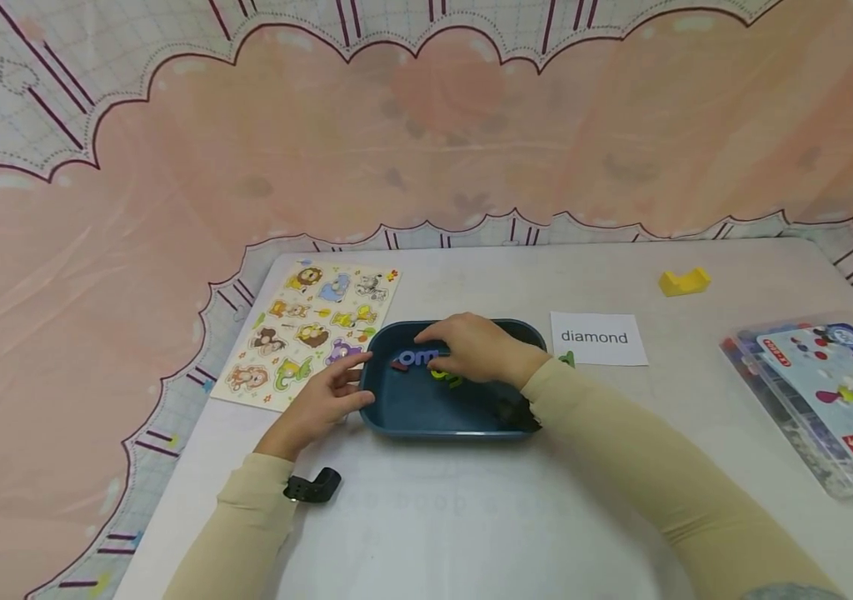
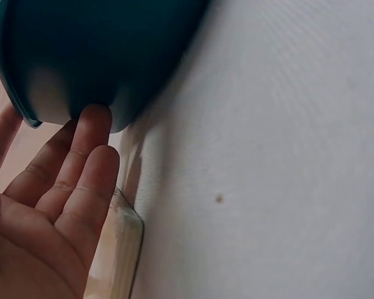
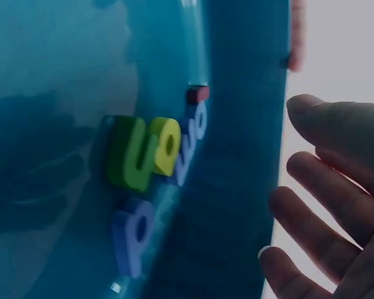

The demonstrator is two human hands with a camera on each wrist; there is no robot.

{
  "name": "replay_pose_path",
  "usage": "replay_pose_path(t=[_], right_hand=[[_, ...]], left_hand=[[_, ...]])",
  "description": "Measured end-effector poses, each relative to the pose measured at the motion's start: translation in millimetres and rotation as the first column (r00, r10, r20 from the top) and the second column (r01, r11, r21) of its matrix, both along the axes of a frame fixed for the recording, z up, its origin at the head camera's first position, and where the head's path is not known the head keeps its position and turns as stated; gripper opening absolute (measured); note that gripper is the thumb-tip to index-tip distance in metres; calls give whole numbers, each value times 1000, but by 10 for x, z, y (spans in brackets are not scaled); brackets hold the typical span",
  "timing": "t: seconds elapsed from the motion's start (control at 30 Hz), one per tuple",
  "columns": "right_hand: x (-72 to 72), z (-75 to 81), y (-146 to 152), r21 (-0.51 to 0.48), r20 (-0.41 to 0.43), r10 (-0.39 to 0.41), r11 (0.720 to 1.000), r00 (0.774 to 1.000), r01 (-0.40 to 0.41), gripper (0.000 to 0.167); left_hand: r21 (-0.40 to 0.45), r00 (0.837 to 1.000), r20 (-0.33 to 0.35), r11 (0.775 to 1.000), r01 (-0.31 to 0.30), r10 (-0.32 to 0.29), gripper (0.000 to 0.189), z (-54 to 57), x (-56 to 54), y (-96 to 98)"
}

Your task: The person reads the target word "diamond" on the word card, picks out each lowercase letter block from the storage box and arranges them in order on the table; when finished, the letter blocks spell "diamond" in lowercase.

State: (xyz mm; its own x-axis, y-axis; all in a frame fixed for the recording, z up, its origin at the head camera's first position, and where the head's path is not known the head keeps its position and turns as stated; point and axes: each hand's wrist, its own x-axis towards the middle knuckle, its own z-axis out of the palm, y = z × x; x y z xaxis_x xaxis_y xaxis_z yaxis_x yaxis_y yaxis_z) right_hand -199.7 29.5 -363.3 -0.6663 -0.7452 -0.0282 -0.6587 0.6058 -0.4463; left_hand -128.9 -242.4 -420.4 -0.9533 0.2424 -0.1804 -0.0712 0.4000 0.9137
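A dark blue tray (image 1: 426, 417) holds several small toy letters: purple-blue ones (image 1: 421, 357), a yellow letter (image 3: 166, 146), a green letter (image 3: 132, 156), a blue letter (image 3: 131, 237) and a red piece (image 3: 198, 94). My left hand (image 1: 327, 400) touches the tray's left end with its fingertips, thumb nearer the front. Over the tray's back half is my right hand (image 1: 482, 346), its fingers spread apart and holding nothing visible. Part of the letters is hidden beneath it in the head view. A card (image 1: 599, 339) printed "diamond" lies right of the tray.
An animal picture board (image 1: 321, 333) lies behind the left hand. Far right are stacked clear boxes (image 1: 816, 408), and a yellow curved block (image 1: 685, 282) stands at the back right. A green piece (image 1: 567, 358) shows beside the card, partly hidden by the right sleeve.
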Motion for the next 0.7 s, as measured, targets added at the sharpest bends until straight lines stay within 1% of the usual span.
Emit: replay_pose_path(t=[0.1,0.27,0.47,0.7], right_hand=[[-26,-60,-42,4,16,3,1000,1000,-3,43],[-58,-151,-102,20,13,14,1000,1000,-14,41],[-62,-191,-182,64,6,29,998,1000,-30,37],[-85,-238,-261,91,43,48,995,998,-52,38]], left_hand=[[-2,1000,2,1000,-1,1,65,-1,1,-3],[6,1000,-7,1000,5,-5,66,-8,-5,1],[17,1000,-4,1000,8,-8,65,-9,1,12],[7,1000,-8,1000,6,-6,66,-3,3,11]])
